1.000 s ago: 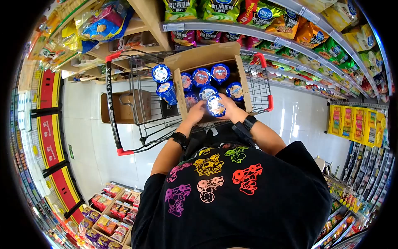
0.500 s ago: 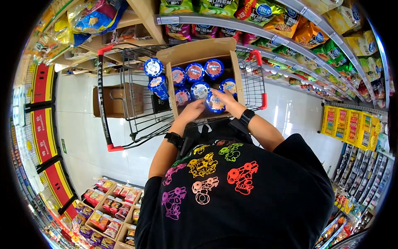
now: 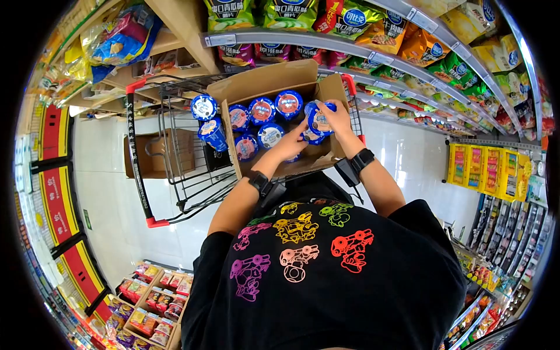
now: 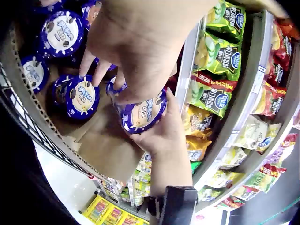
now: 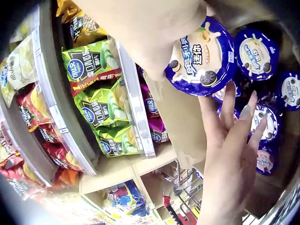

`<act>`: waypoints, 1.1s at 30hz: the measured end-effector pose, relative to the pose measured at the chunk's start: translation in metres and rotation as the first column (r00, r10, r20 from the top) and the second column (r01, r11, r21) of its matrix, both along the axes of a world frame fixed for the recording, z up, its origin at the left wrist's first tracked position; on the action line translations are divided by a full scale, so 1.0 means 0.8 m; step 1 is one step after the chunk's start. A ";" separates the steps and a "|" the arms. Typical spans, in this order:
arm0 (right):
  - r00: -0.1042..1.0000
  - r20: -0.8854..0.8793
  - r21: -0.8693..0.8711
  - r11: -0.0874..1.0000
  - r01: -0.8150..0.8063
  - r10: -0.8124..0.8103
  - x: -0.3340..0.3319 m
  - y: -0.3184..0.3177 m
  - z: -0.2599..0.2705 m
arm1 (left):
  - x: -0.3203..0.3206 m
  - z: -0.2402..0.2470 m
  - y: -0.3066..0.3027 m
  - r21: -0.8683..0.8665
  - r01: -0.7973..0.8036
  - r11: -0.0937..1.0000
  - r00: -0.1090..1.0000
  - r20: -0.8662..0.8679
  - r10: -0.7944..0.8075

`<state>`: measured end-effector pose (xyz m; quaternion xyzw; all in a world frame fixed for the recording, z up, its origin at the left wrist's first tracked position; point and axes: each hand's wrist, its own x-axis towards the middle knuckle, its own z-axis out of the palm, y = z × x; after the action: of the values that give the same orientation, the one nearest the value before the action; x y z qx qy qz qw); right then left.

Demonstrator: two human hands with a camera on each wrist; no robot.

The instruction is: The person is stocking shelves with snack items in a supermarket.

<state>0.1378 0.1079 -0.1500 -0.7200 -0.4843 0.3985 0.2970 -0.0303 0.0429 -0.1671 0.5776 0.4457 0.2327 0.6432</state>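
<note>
An open cardboard box (image 3: 274, 81) sits in a shopping cart (image 3: 175, 175) and holds several blue-lidded snack cups (image 3: 261, 111). My right hand (image 3: 335, 116) grips one blue cup (image 3: 318, 121) and holds it above the box's right side; this cup (image 5: 201, 54) shows a cookie print on its lid. My left hand (image 3: 290, 144) reaches into the box just below it, fingers straight and spread (image 5: 232, 140), with its fingertips near the cups (image 4: 82, 96) in the box. The held cup (image 4: 143, 112) is tilted, with its lid facing the left wrist camera.
Two more blue cups (image 3: 204, 108) lie loose in the cart beside the box. Shelves of snack bags (image 3: 408, 52) run close behind and to the right of the cart. A brown box (image 3: 157, 154) stands on the white floor. Low trays of packets (image 3: 157, 297) sit at bottom left.
The right hand has lifted the cup out of the box's front row, up and to the right. The left hand has come off that cup and now stays low in the box.
</note>
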 end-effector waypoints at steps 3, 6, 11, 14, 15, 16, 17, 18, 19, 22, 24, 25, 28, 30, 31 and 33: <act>0.971 0.213 -0.018 0.994 -0.106 0.107 0.004 0.032 -0.010 | 0.008 -0.002 0.021 -0.136 -0.025 0.990 0.999 0.040 0.030; 0.927 0.314 -0.099 0.978 -0.183 0.205 0.002 0.061 -0.024 | 0.018 -0.045 0.032 -0.141 -0.136 0.981 0.984 0.099 0.151; 0.852 0.369 -0.215 0.926 -0.311 0.372 -0.011 0.082 -0.034 | 0.031 -0.093 0.035 -0.119 -0.331 0.936 0.936 0.085 0.342; 0.775 0.418 -0.299 0.877 -0.375 0.474 -0.013 0.095 -0.058 | 0.031 -0.109 0.035 -0.179 -0.363 0.914 0.911 0.136 0.388; 0.747 0.428 -0.333 0.857 -0.394 0.509 -0.014 0.099 -0.059 | 0.032 -0.117 0.035 -0.207 -0.370 0.906 0.903 0.149 0.403; 0.717 0.435 -0.368 0.834 -0.411 0.545 -0.015 0.103 -0.061 | 0.031 -0.125 0.037 -0.206 -0.367 0.907 0.903 0.153 0.400; 0.685 0.442 -0.401 0.811 -0.426 0.579 -0.017 0.107 -0.063 | 0.032 -0.133 0.036 -0.190 -0.385 0.903 0.909 0.094 0.407; 0.665 0.441 -0.432 0.792 -0.431 0.602 -0.020 0.111 -0.063 | 0.031 -0.127 0.035 -0.172 -0.401 0.900 0.910 0.034 0.412; 0.627 0.483 -0.420 0.790 -0.447 0.612 -0.023 0.112 -0.063 | 0.030 -0.119 0.036 -0.154 -0.416 0.896 0.908 -0.026 0.417; 0.520 0.534 -0.455 0.745 -0.488 0.667 -0.036 0.103 -0.042 | 0.034 -0.113 0.036 -0.018 -0.422 0.907 0.881 -0.243 0.405; 0.447 0.543 -0.476 0.699 -0.535 0.711 -0.040 0.094 -0.042 | 0.030 -0.106 0.036 0.115 -0.219 0.969 0.867 -0.433 0.247; 0.410 0.547 -0.484 0.675 -0.556 0.730 -0.042 0.090 -0.042 | 0.028 -0.104 0.035 0.164 -0.101 0.981 0.831 -0.528 0.174; 0.212 0.560 -0.518 0.538 -0.665 0.801 -0.036 0.084 -0.061 | 0.030 -0.117 0.032 0.258 0.096 0.961 0.791 -0.606 0.083; 0.175 0.482 -0.586 0.464 -0.664 0.858 -0.034 0.087 -0.069 | 0.040 -0.162 0.035 0.305 0.141 0.942 0.839 -0.542 0.051; 0.183 0.491 -0.579 0.476 -0.662 0.852 -0.035 0.090 -0.077 | 0.040 -0.163 0.041 0.256 0.136 0.957 0.851 -0.525 0.019; 0.201 0.505 -0.570 0.499 -0.653 0.839 -0.036 0.088 -0.097 | 0.045 -0.169 0.045 0.149 0.135 0.980 0.877 -0.479 -0.048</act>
<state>0.1091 0.1787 -0.2277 -0.5111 -0.7951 0.2158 -0.2449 0.0059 0.0785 -0.3020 0.6924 0.5385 0.0931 0.4712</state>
